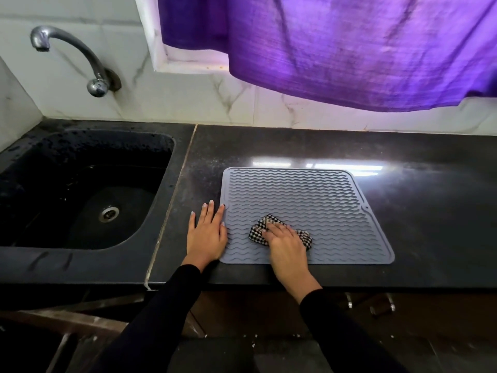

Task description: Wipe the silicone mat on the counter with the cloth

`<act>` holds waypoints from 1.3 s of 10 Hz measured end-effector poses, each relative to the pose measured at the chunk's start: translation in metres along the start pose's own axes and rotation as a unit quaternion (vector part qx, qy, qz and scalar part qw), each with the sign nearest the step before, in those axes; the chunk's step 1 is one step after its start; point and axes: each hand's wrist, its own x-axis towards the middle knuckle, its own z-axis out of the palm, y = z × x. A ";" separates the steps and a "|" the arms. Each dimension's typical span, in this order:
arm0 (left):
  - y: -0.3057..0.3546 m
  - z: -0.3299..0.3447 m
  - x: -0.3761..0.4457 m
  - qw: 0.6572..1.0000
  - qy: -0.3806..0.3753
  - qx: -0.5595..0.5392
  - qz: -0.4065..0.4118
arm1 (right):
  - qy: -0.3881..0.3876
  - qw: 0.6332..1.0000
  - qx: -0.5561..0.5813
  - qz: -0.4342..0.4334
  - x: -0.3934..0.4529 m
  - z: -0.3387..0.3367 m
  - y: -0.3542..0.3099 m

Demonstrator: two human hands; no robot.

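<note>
Head view, left hand (206, 232): flat, fingers straight, pinning the mat's left edge.
Silicone mat (317, 195): near the desk's (430, 211) front edge; likely light, floppy, grippy.
Right hand (286, 242): fingers curled on the soft, bunched checkered cloth (259, 227), mid-mat.

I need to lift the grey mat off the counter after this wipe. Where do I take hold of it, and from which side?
Take the silicone mat at its near right corner, coming from the counter's front edge. It lies flat, so a thin edge must be peeled up, and that corner is bare. The left hand lies flat at its left edge, and the right hand holds the cloth near the front middle.
</note>
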 end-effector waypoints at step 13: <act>0.000 -0.001 -0.002 1.000 0.009 -0.010 -0.001 | -0.028 0.997 -0.002 0.072 -0.018 -0.025 0.023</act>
